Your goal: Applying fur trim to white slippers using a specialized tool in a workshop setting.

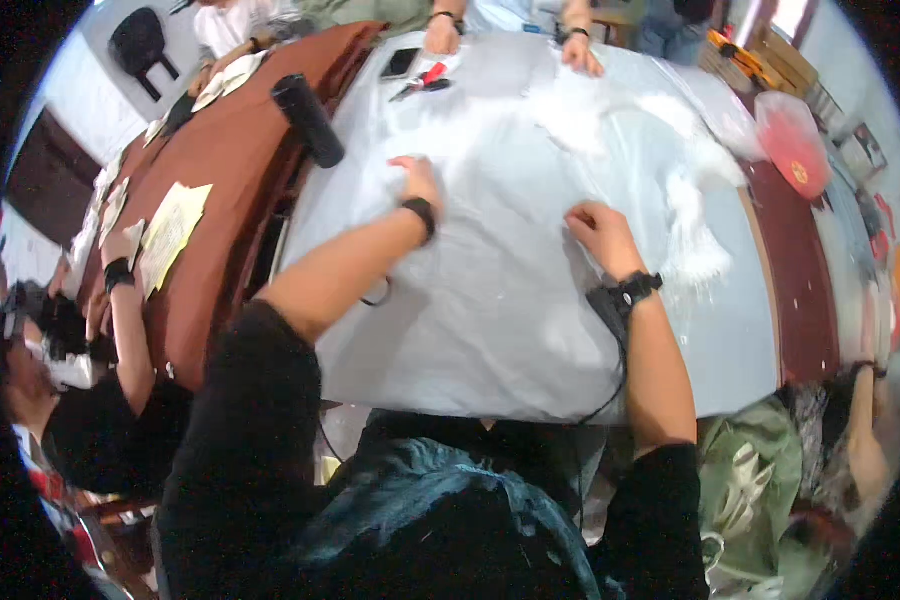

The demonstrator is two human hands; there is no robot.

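A pale grey sheet [490,320] with wrinkles covers the table before me. My left hand [418,185] is over its left part, smeared by motion, so its fingers are unclear; a reddish patch shows at its tip. On the right, my right hand [602,235] is held low over the sheet with its fingers curled in. What those fingers hold, if anything, is hidden. White fluffy stuffing [692,235] lies in loose clumps right of my right hand and beyond it.
A black cylinder [308,120] lies at the sheet's left edge. Red-handled cutters [425,82] and a phone [400,64] lie farther back. Across the table are another person's hands [580,55]. Brown cloth [240,150] with papers covers the left table; a red-and-clear bag [795,150] sits right.
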